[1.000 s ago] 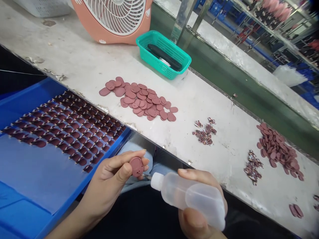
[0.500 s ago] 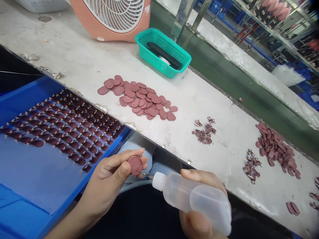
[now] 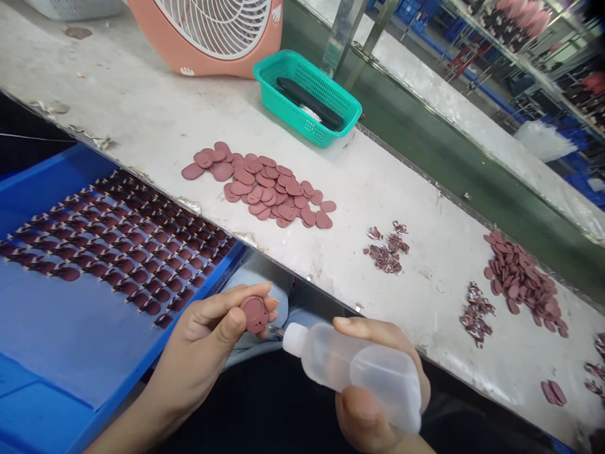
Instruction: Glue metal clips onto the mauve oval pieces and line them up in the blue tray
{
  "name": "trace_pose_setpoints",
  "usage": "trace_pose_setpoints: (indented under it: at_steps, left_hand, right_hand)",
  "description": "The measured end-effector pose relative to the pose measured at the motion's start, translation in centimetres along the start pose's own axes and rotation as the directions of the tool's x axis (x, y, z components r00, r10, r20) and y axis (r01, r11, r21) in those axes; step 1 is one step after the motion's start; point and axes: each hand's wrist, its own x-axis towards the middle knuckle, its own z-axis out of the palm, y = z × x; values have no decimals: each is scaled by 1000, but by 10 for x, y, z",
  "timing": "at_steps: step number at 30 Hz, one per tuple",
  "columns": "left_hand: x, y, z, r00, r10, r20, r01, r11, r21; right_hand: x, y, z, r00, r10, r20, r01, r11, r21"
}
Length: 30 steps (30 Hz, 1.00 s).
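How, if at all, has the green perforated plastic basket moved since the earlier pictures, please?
No: the basket keeps its place beside the large orange-framed, white-grilled fan; both shift together slightly as the camera's view moves.

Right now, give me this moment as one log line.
Left hand: holds maroon disc; Right hand: holds squeeze bottle, nozzle beside disc, contact unclear; Table: disc pile, green basket; Blue tray: maroon pieces in rows
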Motion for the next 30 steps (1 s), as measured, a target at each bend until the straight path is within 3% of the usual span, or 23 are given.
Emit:
trace_pose_setpoints:
  at_steps: [5,14,17,22,24,26,29,30]
  left_hand:
    - [0,-4,-3,1000,-14,3,14,1000,5]
    - [0,-4,-4,1000,-11,22,10,1000,19]
    - [-1,-6,-6,1000,-22,21,22,1000,4]
    - [2,-9,-4,995,-84,-62,82,996,-31]
    - [3,-8,-1,985,-124,-123,118,992,-50]
    - [5,-7,1,970,-152,-189,144,988,-55]
    - [10,-10,-4,939,-146,-311,147,989,-19]
    - [13,-13,-9,930,-151,-334,158,987,-6]
  right_hand:
    - [2,-3,0,991,60,-117,-59,998,14]
    - [4,2,-4,996,91,2,-91,995,40]
    - [3,2,-2,997,73,-21,-73,997,-1]
    - [11,4,1,999,20,-43,-19,1000,9]
    - [16,6,0,993,112,-30,-105,981,163]
    - [23,11,-2,937,344,65,-336,830,445]
    - [38,21,-4,749,594,293,-585,385,713]
    - [45,26,-4,706,622,338,-613,299,731]
